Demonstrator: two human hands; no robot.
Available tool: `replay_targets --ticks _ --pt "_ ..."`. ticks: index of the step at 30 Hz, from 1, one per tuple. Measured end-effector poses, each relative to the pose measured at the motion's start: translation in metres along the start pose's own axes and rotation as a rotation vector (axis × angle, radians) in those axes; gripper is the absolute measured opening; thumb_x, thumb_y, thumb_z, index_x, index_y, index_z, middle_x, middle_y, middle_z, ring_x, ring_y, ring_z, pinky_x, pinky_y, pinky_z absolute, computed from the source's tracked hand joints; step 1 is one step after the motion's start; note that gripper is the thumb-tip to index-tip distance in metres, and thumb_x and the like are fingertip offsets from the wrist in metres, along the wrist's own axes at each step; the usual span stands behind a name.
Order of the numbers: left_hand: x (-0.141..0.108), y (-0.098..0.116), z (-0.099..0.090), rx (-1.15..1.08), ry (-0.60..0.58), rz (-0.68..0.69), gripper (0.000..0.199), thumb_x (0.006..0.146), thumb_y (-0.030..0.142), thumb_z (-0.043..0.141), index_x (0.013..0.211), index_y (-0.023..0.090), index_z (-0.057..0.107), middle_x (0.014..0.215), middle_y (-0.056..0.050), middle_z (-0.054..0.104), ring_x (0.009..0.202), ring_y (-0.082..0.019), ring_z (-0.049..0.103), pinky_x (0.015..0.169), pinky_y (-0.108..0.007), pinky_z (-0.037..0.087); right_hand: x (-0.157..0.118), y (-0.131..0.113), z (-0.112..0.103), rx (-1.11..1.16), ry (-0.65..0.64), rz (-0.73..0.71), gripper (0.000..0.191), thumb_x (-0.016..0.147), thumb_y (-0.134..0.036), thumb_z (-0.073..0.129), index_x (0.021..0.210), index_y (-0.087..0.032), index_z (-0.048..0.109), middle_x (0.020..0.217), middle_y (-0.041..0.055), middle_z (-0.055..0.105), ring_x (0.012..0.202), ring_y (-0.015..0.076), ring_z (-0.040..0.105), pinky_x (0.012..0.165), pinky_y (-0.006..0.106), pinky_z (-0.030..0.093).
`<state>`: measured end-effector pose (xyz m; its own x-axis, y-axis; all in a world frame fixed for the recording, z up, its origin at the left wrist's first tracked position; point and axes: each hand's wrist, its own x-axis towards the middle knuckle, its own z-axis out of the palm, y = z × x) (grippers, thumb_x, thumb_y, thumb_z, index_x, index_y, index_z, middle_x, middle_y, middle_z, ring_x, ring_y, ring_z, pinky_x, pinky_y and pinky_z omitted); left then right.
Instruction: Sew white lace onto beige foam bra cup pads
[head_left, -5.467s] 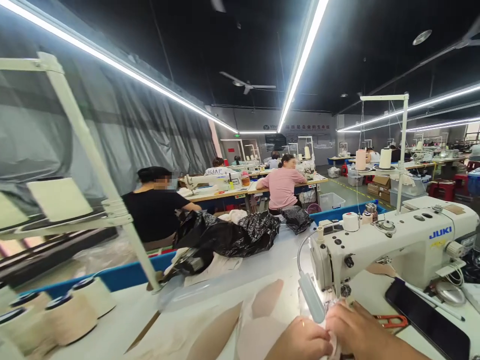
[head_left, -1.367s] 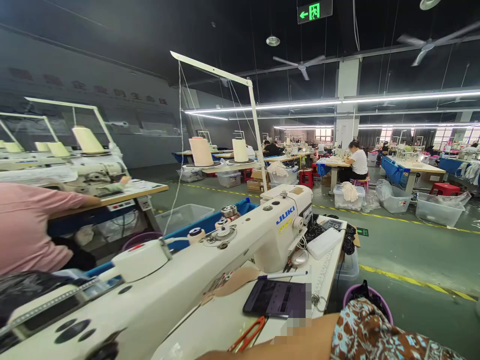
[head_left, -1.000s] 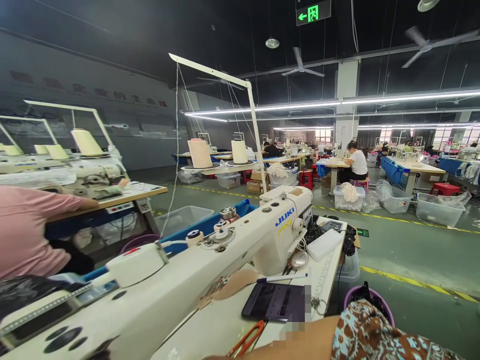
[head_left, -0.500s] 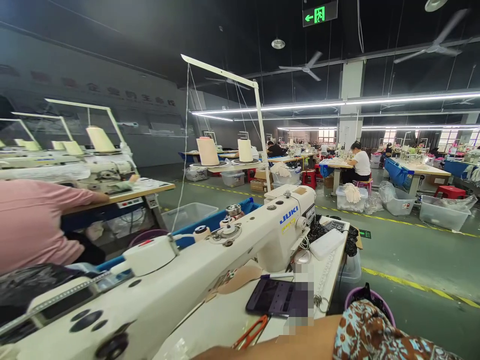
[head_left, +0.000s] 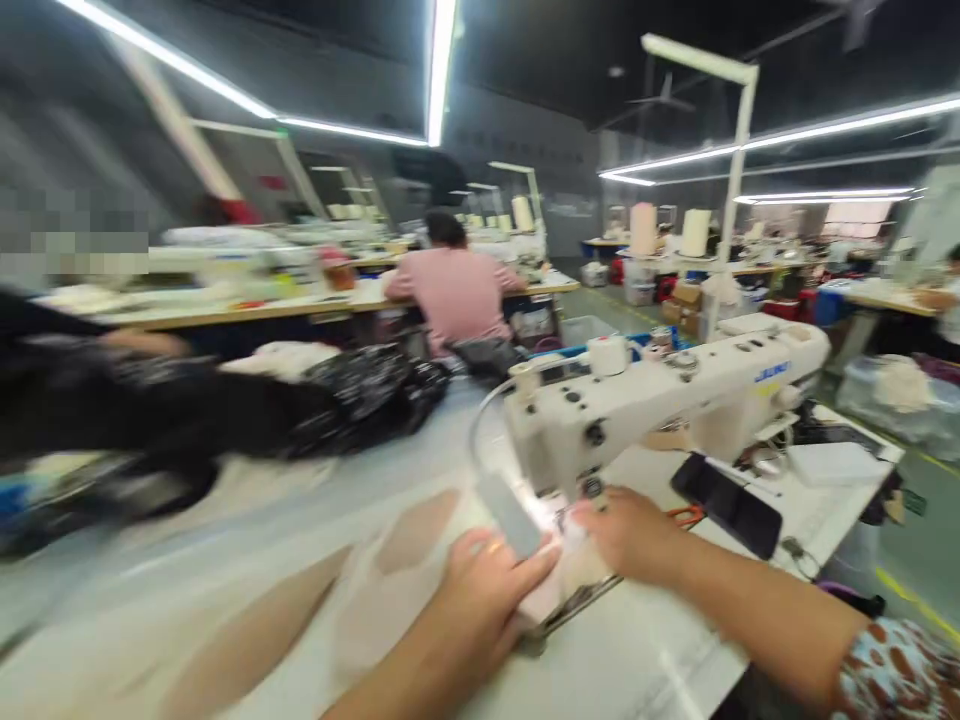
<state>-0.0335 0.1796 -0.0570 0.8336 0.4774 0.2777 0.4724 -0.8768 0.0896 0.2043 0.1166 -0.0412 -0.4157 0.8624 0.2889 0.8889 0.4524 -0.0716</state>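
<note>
A white sewing machine point(head_left: 660, 385) stands before me, its needle area lit by a small grey lamp point(head_left: 510, 515) on a bent neck. Beside the lamp is my left hand point(head_left: 484, 585), low over the machine bed, its thumb pointing toward the needle. Blur hides whether it grips anything. My right hand point(head_left: 634, 535) reaches in from the other side, its fingers drawn together close under the needle head; what they hold, if anything, cannot be made out. Beige cut pieces point(head_left: 259, 635) lie to the left on the table.
Right of the machine lie a dark phone point(head_left: 727, 505), orange-handled snips point(head_left: 686, 515) and a white box point(head_left: 836, 463). Black plastic bags point(head_left: 367, 400) are heaped at left. Ahead, a person in a pink top point(head_left: 454, 295) sits at another bench. A thread stand point(head_left: 739, 170) rises behind the machine.
My view has swung left and back, so the whole machine now shows. Both my hands are now at the needle area; before, only my right forearm showed.
</note>
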Motion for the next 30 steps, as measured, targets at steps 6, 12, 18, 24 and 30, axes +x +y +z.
replay_targets --ticks 6,12,18,24,30 --pt "-0.008 0.006 -0.005 -0.153 -0.036 0.055 0.058 0.068 -0.001 0.060 0.120 0.024 0.067 0.113 -0.006 0.073 0.105 -0.027 0.063 0.106 -0.047 0.026 -0.019 0.008 0.018 0.175 0.089 -0.097 0.036 0.094 -0.004 0.052 0.120 -0.023 0.068 0.106 0.0077 0.077 0.099 0.0252 0.068 0.082 0.034 0.055" --pt "-0.005 0.016 -0.009 -0.207 0.087 0.150 0.034 0.078 -0.004 0.054 0.095 0.022 0.068 0.108 -0.001 0.078 0.099 -0.022 0.068 0.101 -0.044 0.025 -0.021 0.007 0.018 0.209 0.065 -0.146 0.036 0.091 -0.001 0.051 0.110 -0.027 0.069 0.099 0.0036 0.075 0.093 0.0220 0.067 0.074 0.029 0.052" --pt "-0.007 0.017 -0.013 -0.177 0.049 0.135 0.029 0.084 0.000 0.054 0.097 0.021 0.068 0.107 -0.004 0.076 0.096 -0.022 0.068 0.097 -0.042 0.030 -0.019 0.012 0.021 0.193 0.054 -0.074 0.044 0.083 -0.001 0.050 0.113 -0.026 0.071 0.106 0.0053 0.076 0.102 0.0248 0.067 0.082 0.034 0.055" --pt "-0.006 0.015 -0.004 -0.108 0.112 0.130 0.033 0.084 -0.001 0.056 0.105 0.022 0.067 0.106 -0.003 0.074 0.096 -0.023 0.066 0.098 -0.046 0.029 -0.019 0.011 0.022 0.115 0.069 0.000 0.048 0.086 -0.003 0.049 0.122 -0.025 0.070 0.112 0.0083 0.075 0.107 0.0273 0.068 0.093 0.040 0.055" --pt "-0.003 0.013 0.006 -0.032 0.179 0.130 0.024 0.087 0.003 0.060 0.101 0.022 0.067 0.094 -0.001 0.071 0.086 -0.020 0.064 0.097 -0.048 0.028 -0.018 0.012 0.024 0.105 0.081 0.011 0.052 0.084 -0.003 0.047 0.125 -0.026 0.069 0.123 0.0082 0.075 0.111 0.0271 0.069 0.090 0.039 0.057"
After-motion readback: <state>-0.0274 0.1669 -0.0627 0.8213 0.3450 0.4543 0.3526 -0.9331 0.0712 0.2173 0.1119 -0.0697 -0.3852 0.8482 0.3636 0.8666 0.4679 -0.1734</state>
